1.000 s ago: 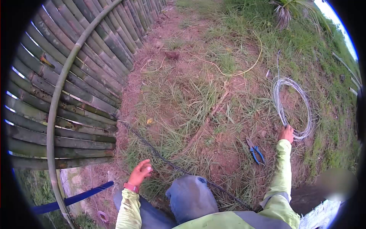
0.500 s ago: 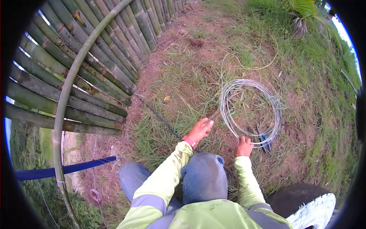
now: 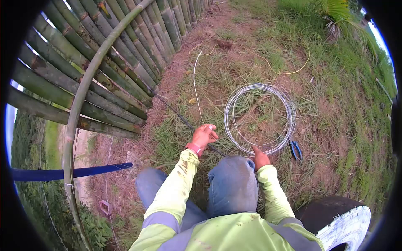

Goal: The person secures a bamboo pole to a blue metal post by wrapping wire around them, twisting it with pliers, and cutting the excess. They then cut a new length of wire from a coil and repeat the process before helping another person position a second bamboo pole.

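Observation:
A coil of silvery wire (image 3: 289,109) lies on the grass in front of my knees. My right hand (image 3: 261,157) is closed on the near edge of the coil. To the left of it, my left hand (image 3: 204,135), with a red band at the wrist, has its fingers curled by the lower part of a loose wire end (image 3: 194,79) that rises up and away from the hand. Blue-handled pliers (image 3: 295,150) rest on the ground just right of the coil.
A bamboo fence (image 3: 96,75) with a curved pole stands at the left, a blue pipe (image 3: 92,171) below it. A dark cord (image 3: 180,117) and a yellow cord (image 3: 303,67) lie on the grass. A black-and-white tire (image 3: 335,221) sits at the lower right.
The coil has shifted left, off the pliers. My left hand has moved left and down, and the wire end now stands above it. My right hand stays at the coil's near edge.

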